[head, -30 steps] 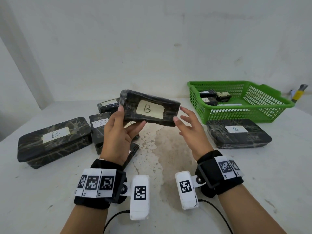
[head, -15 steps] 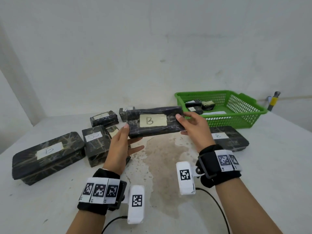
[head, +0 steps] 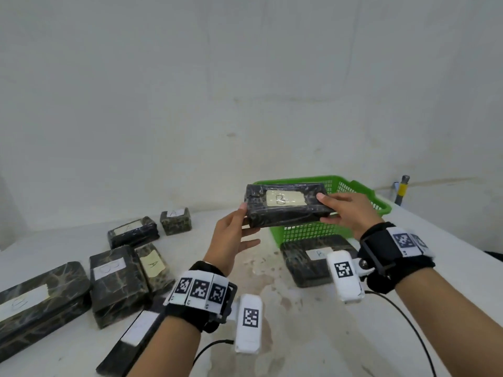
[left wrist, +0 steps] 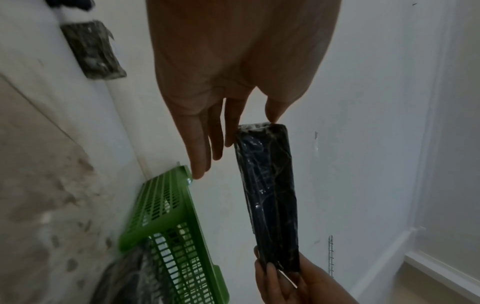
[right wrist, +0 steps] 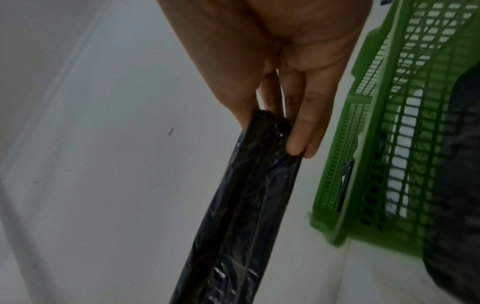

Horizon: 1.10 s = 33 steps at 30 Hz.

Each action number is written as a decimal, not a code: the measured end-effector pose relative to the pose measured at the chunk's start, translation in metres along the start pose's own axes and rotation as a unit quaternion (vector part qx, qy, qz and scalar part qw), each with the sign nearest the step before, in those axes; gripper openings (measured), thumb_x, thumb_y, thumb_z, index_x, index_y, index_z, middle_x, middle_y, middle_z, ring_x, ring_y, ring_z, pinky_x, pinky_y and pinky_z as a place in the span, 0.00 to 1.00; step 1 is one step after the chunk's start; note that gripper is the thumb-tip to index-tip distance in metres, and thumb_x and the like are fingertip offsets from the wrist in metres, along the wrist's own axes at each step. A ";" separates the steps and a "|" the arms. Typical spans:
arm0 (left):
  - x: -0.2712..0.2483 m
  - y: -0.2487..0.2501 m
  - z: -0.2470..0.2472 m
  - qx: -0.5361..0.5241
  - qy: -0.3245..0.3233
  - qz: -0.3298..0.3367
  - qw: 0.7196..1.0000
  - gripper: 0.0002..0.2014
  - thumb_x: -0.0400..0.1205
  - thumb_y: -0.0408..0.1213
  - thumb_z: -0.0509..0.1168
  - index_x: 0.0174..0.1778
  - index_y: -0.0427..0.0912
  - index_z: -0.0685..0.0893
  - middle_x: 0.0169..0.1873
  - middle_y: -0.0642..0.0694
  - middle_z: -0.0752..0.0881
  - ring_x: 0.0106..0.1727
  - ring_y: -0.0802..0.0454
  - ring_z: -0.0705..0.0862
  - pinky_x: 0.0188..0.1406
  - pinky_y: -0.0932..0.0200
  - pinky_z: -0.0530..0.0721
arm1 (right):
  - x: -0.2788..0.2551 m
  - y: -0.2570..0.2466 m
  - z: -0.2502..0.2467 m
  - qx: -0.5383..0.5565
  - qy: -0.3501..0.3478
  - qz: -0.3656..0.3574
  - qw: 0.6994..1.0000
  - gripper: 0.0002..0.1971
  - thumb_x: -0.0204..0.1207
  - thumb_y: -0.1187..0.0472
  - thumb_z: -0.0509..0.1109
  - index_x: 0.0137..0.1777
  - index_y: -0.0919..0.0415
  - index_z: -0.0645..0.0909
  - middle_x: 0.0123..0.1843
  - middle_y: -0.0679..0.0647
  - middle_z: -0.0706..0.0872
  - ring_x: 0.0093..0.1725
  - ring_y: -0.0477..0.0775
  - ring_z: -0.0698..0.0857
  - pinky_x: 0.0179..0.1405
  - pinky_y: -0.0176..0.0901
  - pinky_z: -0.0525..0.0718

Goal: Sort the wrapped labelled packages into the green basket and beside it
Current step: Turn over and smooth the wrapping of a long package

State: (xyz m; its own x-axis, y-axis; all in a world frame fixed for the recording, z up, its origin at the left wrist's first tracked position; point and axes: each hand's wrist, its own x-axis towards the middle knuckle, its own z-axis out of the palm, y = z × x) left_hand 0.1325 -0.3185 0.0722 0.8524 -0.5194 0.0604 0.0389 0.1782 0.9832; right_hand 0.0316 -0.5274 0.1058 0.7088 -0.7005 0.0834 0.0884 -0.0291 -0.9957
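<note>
In the head view the B package, since 0.5 s ago, has risen over the green basket, right hand pinching it; left wrist view shows the left hand loosening, fingers nearly straight; right wrist view confirms that pinch, so the handover looks nearly done.

A pale, bare wall rises beyond the hands, scuffed with faint marks and a thin vertical line. Beneath the hands spreads a white tabletop, mottled with a brownish stain between them. Far to the right of the hands, a grey-and-yellow handle stands against the wall. The light is soft and even.
</note>
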 end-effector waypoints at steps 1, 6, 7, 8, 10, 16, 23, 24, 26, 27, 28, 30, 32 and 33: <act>0.008 -0.001 0.006 -0.002 0.002 -0.003 1.000 0.17 0.89 0.48 0.56 0.61 0.41 0.85 0.60 0.38 0.87 0.62 0.42 0.86 0.53 0.47 0.89 | 0.008 -0.004 -0.007 0.005 0.009 0.006 1.000 0.10 0.77 0.66 0.74 0.51 0.74 0.83 0.45 0.61 0.86 0.41 0.56 0.87 0.31 0.37 0.90; 0.052 -0.016 0.031 0.028 0.032 -0.012 0.999 0.18 0.88 0.45 0.61 0.72 0.45 0.76 0.68 0.43 0.79 0.67 0.47 0.78 0.62 0.45 0.81 | 0.066 -0.020 -0.043 -0.023 0.075 0.011 0.997 0.09 0.77 0.68 0.74 0.44 0.76 0.82 0.45 0.64 0.83 0.42 0.57 0.85 0.30 0.40 0.90; 0.062 -0.020 0.034 0.039 0.042 -0.014 0.998 0.19 0.87 0.44 0.62 0.74 0.46 0.75 0.69 0.44 0.78 0.67 0.48 0.77 0.66 0.43 0.79 | 0.080 -0.020 -0.048 -0.052 0.080 0.012 0.995 0.09 0.77 0.67 0.75 0.41 0.75 0.82 0.46 0.64 0.84 0.43 0.58 0.86 0.32 0.41 0.91; 0.070 -0.023 0.037 0.050 0.050 -0.015 0.997 0.20 0.87 0.45 0.62 0.76 0.47 0.74 0.71 0.44 0.77 0.67 0.49 0.76 0.70 0.41 0.77 | 0.092 -0.019 -0.051 -0.079 0.083 0.015 0.993 0.09 0.77 0.67 0.75 0.40 0.73 0.81 0.48 0.65 0.84 0.44 0.58 0.86 0.34 0.42 0.91; 0.085 -0.030 0.043 0.062 0.053 -0.022 0.996 0.23 0.87 0.45 0.63 0.78 0.47 0.71 0.74 0.43 0.74 0.70 0.48 0.75 0.74 0.39 0.74 | 0.116 -0.016 -0.053 -0.115 0.083 0.034 0.989 0.08 0.77 0.66 0.75 0.46 0.71 0.80 0.50 0.65 0.82 0.43 0.56 0.85 0.40 0.43 0.92; 0.117 -0.050 0.050 0.046 0.025 -0.039 0.998 0.24 0.87 0.39 0.63 0.80 0.50 0.67 0.76 0.44 0.73 0.78 0.45 0.71 0.76 0.38 0.73 | 0.164 0.000 -0.037 -0.191 0.049 0.147 0.969 0.12 0.74 0.66 0.78 0.50 0.73 0.81 0.45 0.64 0.85 0.45 0.61 0.88 0.58 0.54 0.87; 0.137 -0.067 0.043 0.023 -0.016 -0.064 0.998 0.28 0.88 0.31 0.59 0.82 0.56 0.63 0.72 0.44 0.78 0.64 0.43 0.83 0.53 0.44 0.86 | 0.174 0.026 -0.021 -0.249 -0.021 0.224 0.942 0.07 0.78 0.69 0.73 0.42 0.69 0.78 0.45 0.61 0.80 0.43 0.57 0.85 0.25 0.44 0.89; 0.137 -0.067 0.042 0.020 -0.020 -0.062 0.998 0.28 0.88 0.31 0.59 0.82 0.57 0.64 0.72 0.44 0.79 0.63 0.43 0.84 0.53 0.44 0.86 | 0.175 0.029 -0.020 -0.257 -0.024 0.234 0.937 0.06 0.78 0.69 0.73 0.43 0.69 0.78 0.45 0.61 0.81 0.44 0.57 0.85 0.25 0.44 0.90; 0.138 -0.069 0.041 0.013 -0.025 -0.061 0.998 0.28 0.88 0.31 0.59 0.82 0.57 0.64 0.72 0.43 0.79 0.63 0.43 0.84 0.55 0.41 0.86 | 0.180 0.035 -0.021 -0.270 -0.029 0.259 0.927 0.06 0.78 0.68 0.73 0.47 0.71 0.79 0.47 0.63 0.83 0.45 0.58 0.86 0.27 0.46 0.90; 0.139 -0.070 0.041 0.010 -0.027 -0.061 0.998 0.27 0.88 0.31 0.59 0.82 0.57 0.64 0.72 0.43 0.79 0.63 0.43 0.84 0.56 0.40 0.86 | 0.182 0.038 -0.021 -0.274 -0.038 0.270 0.922 0.06 0.79 0.68 0.72 0.47 0.71 0.79 0.48 0.63 0.83 0.45 0.58 0.86 0.27 0.46 0.91; 0.139 -0.071 0.040 0.006 -0.029 -0.062 0.998 0.27 0.88 0.31 0.59 0.81 0.58 0.65 0.72 0.44 0.79 0.63 0.43 0.84 0.56 0.39 0.86 | 0.184 0.041 -0.021 -0.281 -0.048 0.279 0.917 0.06 0.79 0.69 0.72 0.46 0.72 0.79 0.48 0.64 0.84 0.45 0.58 0.86 0.29 0.47 0.91; 0.139 -0.071 0.039 -0.002 -0.031 -0.062 0.998 0.27 0.88 0.31 0.60 0.81 0.58 0.65 0.71 0.45 0.80 0.62 0.45 0.85 0.58 0.38 0.86 | 0.188 0.046 -0.019 -0.295 -0.064 0.295 0.906 0.05 0.80 0.71 0.70 0.46 0.74 0.79 0.47 0.64 0.84 0.45 0.59 0.86 0.31 0.51 0.90; 0.139 -0.072 0.038 -0.006 -0.033 -0.061 0.998 0.27 0.88 0.31 0.60 0.81 0.58 0.66 0.70 0.45 0.80 0.60 0.45 0.86 0.58 0.37 0.86 | 0.193 0.052 -0.015 -0.299 -0.067 0.312 0.899 0.05 0.81 0.71 0.69 0.47 0.73 0.78 0.45 0.63 0.83 0.42 0.59 0.85 0.32 0.53 0.89; 0.139 -0.071 0.038 -0.008 -0.034 -0.061 0.998 0.27 0.88 0.30 0.60 0.81 0.57 0.66 0.70 0.45 0.81 0.60 0.46 0.86 0.57 0.37 0.87 | 0.195 0.054 -0.013 -0.309 -0.070 0.319 0.893 0.05 0.81 0.70 0.69 0.48 0.72 0.78 0.44 0.62 0.83 0.41 0.58 0.85 0.35 0.53 0.89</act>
State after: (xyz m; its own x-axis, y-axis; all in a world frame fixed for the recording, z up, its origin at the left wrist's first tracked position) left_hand 0.2283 -0.4347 0.0170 0.8031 -0.5940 -0.0470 0.1487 0.1233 0.9812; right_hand 0.1652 -0.6748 0.0676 0.5614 -0.6210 -0.5470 -0.7367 -0.0741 -0.6721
